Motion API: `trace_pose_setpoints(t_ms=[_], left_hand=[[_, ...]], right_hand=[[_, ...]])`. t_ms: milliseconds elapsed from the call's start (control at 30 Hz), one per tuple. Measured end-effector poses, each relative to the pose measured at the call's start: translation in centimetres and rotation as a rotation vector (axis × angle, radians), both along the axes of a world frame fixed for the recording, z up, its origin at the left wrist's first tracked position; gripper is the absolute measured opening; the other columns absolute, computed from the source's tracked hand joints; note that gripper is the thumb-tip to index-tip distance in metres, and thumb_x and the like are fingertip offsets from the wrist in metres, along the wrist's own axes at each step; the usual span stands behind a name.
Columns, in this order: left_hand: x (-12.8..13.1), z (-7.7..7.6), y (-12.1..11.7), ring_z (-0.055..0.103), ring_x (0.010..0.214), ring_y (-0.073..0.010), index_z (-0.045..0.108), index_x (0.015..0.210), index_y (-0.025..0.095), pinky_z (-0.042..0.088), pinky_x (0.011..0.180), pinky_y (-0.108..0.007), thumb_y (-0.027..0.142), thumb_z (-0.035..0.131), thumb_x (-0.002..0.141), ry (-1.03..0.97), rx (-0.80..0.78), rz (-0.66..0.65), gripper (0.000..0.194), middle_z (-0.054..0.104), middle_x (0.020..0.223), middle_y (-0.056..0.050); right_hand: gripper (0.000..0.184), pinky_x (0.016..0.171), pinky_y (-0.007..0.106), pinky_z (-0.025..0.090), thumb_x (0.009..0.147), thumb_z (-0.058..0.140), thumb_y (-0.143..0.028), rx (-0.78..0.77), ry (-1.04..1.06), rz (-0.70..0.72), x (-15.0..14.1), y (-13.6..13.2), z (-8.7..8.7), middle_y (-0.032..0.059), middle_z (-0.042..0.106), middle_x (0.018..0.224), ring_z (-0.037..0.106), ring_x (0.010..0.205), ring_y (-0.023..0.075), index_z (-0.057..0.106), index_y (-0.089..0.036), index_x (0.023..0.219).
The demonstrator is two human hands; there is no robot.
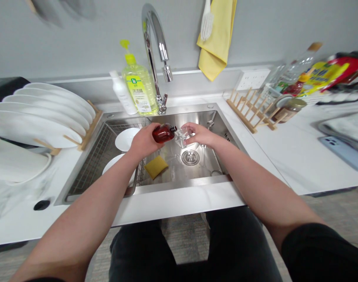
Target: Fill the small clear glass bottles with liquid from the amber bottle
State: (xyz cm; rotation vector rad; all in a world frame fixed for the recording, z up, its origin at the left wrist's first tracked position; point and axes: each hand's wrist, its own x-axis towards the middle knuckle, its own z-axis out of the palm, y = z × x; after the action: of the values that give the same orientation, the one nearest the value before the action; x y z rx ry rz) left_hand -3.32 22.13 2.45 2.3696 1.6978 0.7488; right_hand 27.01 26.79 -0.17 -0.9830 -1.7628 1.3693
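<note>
My left hand (145,139) is closed around a reddish-brown bottle (162,134), tipped on its side over the sink with its dark neck pointing right. My right hand (200,134) grips a small clear faceted glass container (182,136) close to the bottle's mouth. I cannot tell whether liquid passes between them. Beneath both hands lies the steel sink (179,172), with a drain (190,157) and a yellow sponge (156,167) at its left. White dishes (126,139) sit in a wire rack (92,156) on the left side, partly hidden by my left arm.
A curved faucet (158,51) rises behind the sink, beside a dish soap bottle (140,88) and a white bottle (123,94). White plates (46,113) stand in a wooden rack at left. At right are a wooden rack (252,113), a jar (292,109) and a phone (343,152).
</note>
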Motion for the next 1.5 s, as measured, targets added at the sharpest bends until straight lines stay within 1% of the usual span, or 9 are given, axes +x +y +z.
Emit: trace_pose_setpoints(t_ms=[167,400,567,733,900,1000,1200,1500], left_hand=[[-0.21,-0.2,0.23,0.077,0.127,-0.0391,0.067,0.151,0.025,0.06,0.112,-0.049,0.035,0.091,0.075,0.019,0.012,-0.008,0.08,0.079,0.145,-0.011],[-0.07,0.18,0.04,0.075,0.131,-0.0392,0.069,0.15,0.025,0.058,0.116,-0.049,0.032,0.088,0.077,0.051,0.036,-0.018,0.076,0.079,0.146,-0.011],[-0.12,0.12,0.07,0.074,0.133,-0.0396,0.069,0.151,0.025,0.058,0.116,-0.05,0.029,0.086,0.076,0.077,0.059,-0.007,0.077,0.08,0.147,-0.01],[-0.23,-0.07,0.19,0.074,0.132,-0.0391,0.069,0.152,0.026,0.058,0.116,-0.05,0.032,0.086,0.079,0.084,0.061,-0.006,0.075,0.079,0.146,-0.01],[-0.13,0.11,0.04,0.074,0.13,-0.0395,0.07,0.152,0.026,0.058,0.114,-0.05,0.033,0.085,0.08,0.11,0.064,0.001,0.074,0.08,0.145,-0.01],[-0.12,0.15,0.04,0.074,0.13,-0.0398,0.07,0.153,0.026,0.058,0.114,-0.05,0.033,0.084,0.08,0.113,0.065,-0.005,0.075,0.08,0.146,-0.01],[-0.25,-0.03,0.26,0.073,0.133,-0.0406,0.069,0.154,0.028,0.057,0.116,-0.051,0.035,0.084,0.079,0.12,0.049,0.004,0.077,0.079,0.147,-0.01],[-0.36,-0.07,0.27,0.072,0.133,-0.0407,0.069,0.156,0.026,0.055,0.116,-0.052,0.035,0.083,0.081,0.118,0.051,0.002,0.076,0.079,0.146,-0.013]], right_hand=[[0.07,0.097,0.042,0.06,0.057,0.105,-0.03,0.024,-0.007,-0.002,-0.05,-0.01,-0.03,0.0014,0.076,0.103,0.071,0.099,0.0262,0.074,-0.025,0.119],[0.072,0.098,0.042,0.06,0.056,0.106,-0.027,0.024,-0.037,-0.019,-0.04,0.12,-0.23,0.0029,0.077,0.107,0.071,0.103,0.027,0.075,-0.025,0.12],[0.069,0.095,0.042,0.059,0.057,0.104,-0.028,0.036,-0.056,-0.02,0.01,0.13,-0.17,0.0016,0.075,0.101,0.071,0.099,0.0265,0.074,-0.025,0.119],[0.069,0.096,0.041,0.059,0.056,0.104,-0.03,0.038,-0.063,-0.013,-0.01,0.07,-0.05,0.0015,0.076,0.102,0.07,0.099,0.0258,0.074,-0.025,0.118],[0.069,0.095,0.041,0.057,0.056,0.105,-0.032,0.045,-0.073,-0.017,-0.1,-0.03,0.03,0.0001,0.074,0.1,0.069,0.098,0.0251,0.074,-0.025,0.117],[0.068,0.095,0.041,0.058,0.056,0.105,-0.03,0.037,-0.073,-0.019,-0.12,-0.13,0.15,-0.0003,0.074,0.099,0.069,0.096,0.0249,0.074,-0.025,0.116],[0.066,0.097,0.042,0.061,0.056,0.105,-0.027,0.034,-0.094,-0.043,-0.15,-0.08,0.16,0.0006,0.077,0.1,0.072,0.098,0.026,0.075,-0.026,0.115],[0.067,0.098,0.041,0.058,0.054,0.105,-0.027,0.028,-0.08,-0.027,-0.26,0.01,0.09,-0.0005,0.075,0.099,0.07,0.097,0.0249,0.073,-0.025,0.112]])
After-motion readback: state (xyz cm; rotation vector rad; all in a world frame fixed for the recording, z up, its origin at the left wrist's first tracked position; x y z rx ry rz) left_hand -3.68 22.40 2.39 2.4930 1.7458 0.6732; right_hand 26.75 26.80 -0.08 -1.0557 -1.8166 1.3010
